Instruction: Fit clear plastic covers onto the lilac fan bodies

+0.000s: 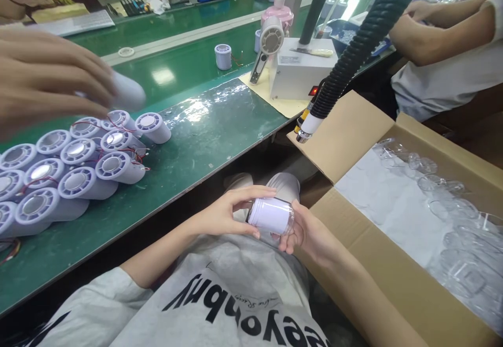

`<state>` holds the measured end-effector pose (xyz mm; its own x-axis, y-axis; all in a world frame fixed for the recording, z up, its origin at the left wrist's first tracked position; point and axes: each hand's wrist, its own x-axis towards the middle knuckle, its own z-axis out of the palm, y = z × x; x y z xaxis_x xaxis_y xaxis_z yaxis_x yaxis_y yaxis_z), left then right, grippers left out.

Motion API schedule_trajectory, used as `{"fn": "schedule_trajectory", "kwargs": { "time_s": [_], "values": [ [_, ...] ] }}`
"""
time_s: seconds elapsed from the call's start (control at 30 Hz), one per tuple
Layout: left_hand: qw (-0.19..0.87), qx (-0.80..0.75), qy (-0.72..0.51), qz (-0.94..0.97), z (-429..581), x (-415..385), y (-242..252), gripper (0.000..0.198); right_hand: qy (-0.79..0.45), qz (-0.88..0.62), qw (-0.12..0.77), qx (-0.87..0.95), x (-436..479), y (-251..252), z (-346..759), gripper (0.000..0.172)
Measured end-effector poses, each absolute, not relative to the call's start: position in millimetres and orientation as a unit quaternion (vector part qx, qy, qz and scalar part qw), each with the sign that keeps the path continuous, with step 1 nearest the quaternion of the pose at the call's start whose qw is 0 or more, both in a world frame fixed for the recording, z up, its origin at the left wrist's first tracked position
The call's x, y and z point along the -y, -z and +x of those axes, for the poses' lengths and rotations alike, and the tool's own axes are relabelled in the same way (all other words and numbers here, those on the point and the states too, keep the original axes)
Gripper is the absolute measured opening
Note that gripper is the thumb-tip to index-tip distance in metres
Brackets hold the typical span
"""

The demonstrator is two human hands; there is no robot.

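In front of my shirt, a lilac cylinder (271, 216) lies on its side between both hands. My left hand (223, 213) grips its left end, with thumb and fingers on opposite sides. My right hand (304, 231) is closed around the other end, where a clear plastic cover (291, 216) shows around the cylinder. How far the cover reaches along it I cannot tell. On the bench to the left stand several similar lilac cylinders (112, 164) with slotted round tops and red wires.
A co-worker's blurred hand (51, 79) holds another lilac cylinder (128, 91) above the group. An open cardboard box (353, 231) with clear plastic pieces (463, 252) stands at right. A black hose (353, 48) hangs before a white machine (293, 77); a pink-based handheld fan (271, 38) stands beside it.
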<state>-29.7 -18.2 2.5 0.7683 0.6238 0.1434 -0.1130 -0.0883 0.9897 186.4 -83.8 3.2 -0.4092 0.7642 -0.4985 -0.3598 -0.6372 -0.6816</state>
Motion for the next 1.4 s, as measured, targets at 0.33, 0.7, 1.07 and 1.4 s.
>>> {"fn": "schedule_trajectory", "kwargs": {
  "time_s": [0.33,0.7,1.07,1.4],
  "values": [
    [0.638,-0.212,-0.271,0.689,-27.9,19.5,-5.0,0.068,-0.839,-0.443,0.274,0.159,81.6,-9.3,183.2,0.068],
    [0.734,-0.289,-0.246,0.563,-28.7,31.0,-20.2,0.059,-0.346,-0.480,0.424,0.685,96.1,1.4,191.2,0.041],
    [0.731,-0.247,-0.209,0.601,-37.5,28.7,-21.3,0.071,-0.649,-0.385,0.447,0.481,99.4,-6.2,191.4,0.053],
    [0.779,-0.274,-0.158,0.541,-31.3,38.1,-5.7,0.073,-0.679,-0.416,0.415,0.439,109.3,10.0,184.0,0.069]
  ]
}}
